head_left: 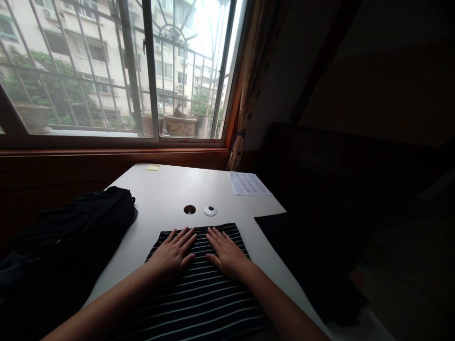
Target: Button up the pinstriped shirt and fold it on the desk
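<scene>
A black cloth with thin white stripes lies spread on the white table, running toward me past the bottom of the view. My left hand rests flat on its left part, fingers stretched toward the far edge. On the right part lies my right hand, palm down with the fingers apart. Both thumbs point inward, and a strip of striped cloth shows between the hands. Neither hand grips anything. Whether the cloth is a whole garment or a folded one I cannot tell.
Dark clothing is heaped along the table's left side. Another dark cloth hangs over the right edge. Beyond the striped cloth are a round cable hole, its white cover, printed papers and a yellow note, below a window.
</scene>
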`<state>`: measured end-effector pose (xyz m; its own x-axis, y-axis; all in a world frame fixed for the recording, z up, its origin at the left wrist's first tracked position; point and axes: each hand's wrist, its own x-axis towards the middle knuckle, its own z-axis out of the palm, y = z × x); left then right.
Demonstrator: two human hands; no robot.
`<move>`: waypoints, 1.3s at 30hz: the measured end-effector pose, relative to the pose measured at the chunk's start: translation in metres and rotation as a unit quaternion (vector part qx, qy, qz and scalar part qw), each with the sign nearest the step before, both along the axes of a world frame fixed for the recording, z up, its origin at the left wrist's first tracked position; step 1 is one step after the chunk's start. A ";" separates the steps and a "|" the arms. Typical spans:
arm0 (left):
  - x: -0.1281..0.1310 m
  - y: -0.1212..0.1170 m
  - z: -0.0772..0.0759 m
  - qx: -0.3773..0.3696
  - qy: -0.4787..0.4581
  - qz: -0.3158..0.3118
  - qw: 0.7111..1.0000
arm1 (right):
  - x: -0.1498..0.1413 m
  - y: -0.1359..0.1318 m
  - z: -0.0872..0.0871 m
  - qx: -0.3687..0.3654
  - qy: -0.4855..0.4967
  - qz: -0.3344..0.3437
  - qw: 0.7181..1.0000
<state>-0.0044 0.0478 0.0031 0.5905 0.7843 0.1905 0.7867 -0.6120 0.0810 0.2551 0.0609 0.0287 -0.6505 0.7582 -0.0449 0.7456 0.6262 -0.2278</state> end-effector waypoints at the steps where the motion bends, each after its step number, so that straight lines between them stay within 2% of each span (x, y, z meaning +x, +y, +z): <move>1: -0.006 0.001 -0.002 -0.006 -0.003 0.016 1.000 | 0.003 0.003 -0.001 0.003 0.002 -0.013 1.000; 5: -0.028 0.000 -0.003 -0.037 -0.004 0.080 0.996 | 0.016 0.013 -0.007 0.014 0.004 -0.076 0.997; 11: -0.053 0.000 -0.007 -0.073 0.004 0.136 0.988 | 0.048 0.030 -0.022 0.015 0.007 -0.161 0.987; 19: -0.104 0.013 -0.020 -0.033 0.001 0.268 0.963 | 0.086 0.044 -0.045 0.069 0.041 -0.248 0.965; 22: -0.114 0.019 -0.025 -0.024 -0.039 0.269 0.962 | 0.090 0.047 -0.048 0.076 0.051 -0.259 0.962; 28: -0.114 0.022 -0.033 0.000 -0.207 0.236 0.950 | 0.093 0.050 -0.050 0.080 0.067 -0.254 0.962; 34: -0.108 0.017 -0.023 -0.019 -0.301 0.188 0.935 | 0.096 0.053 -0.053 0.080 0.079 -0.245 0.963; 39: -0.104 0.015 -0.012 -0.029 -0.313 0.171 0.934 | 0.097 0.053 -0.055 0.086 0.081 -0.238 0.964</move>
